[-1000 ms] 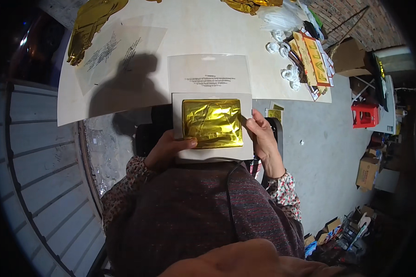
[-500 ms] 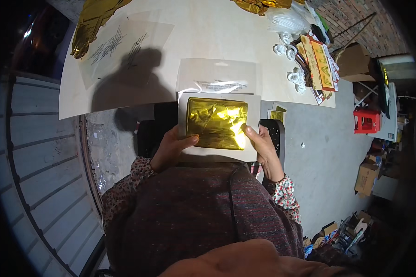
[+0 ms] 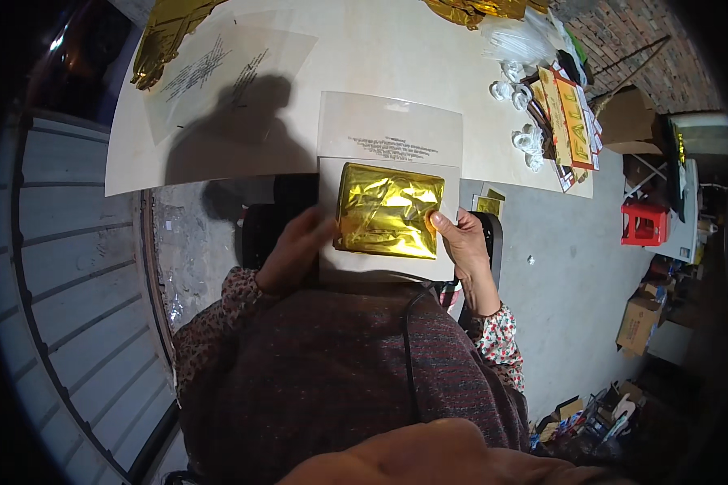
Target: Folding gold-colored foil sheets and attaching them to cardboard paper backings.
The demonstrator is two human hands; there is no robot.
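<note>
Over my lap lies a flat white board with a gold foil packet on it, folded to a rectangle. A clear plastic bag with dark print stretches from behind the board onto the table. My right hand grips the right side, its thumb pressed on the foil and its fingers under the board. At the left edge of the board is my left hand, its fingertips smeared by motion. Whether they touch the board or the packet cannot be made out.
More clear bags lie at the table's left, beside crumpled gold foil. At the right are white ribbon rolls and printed cards. A red stool and cardboard boxes stand on the floor at the right.
My left thumb has come off the gold foil packet, and that hand has shifted to the board's left edge. My right hand keeps its grip.
</note>
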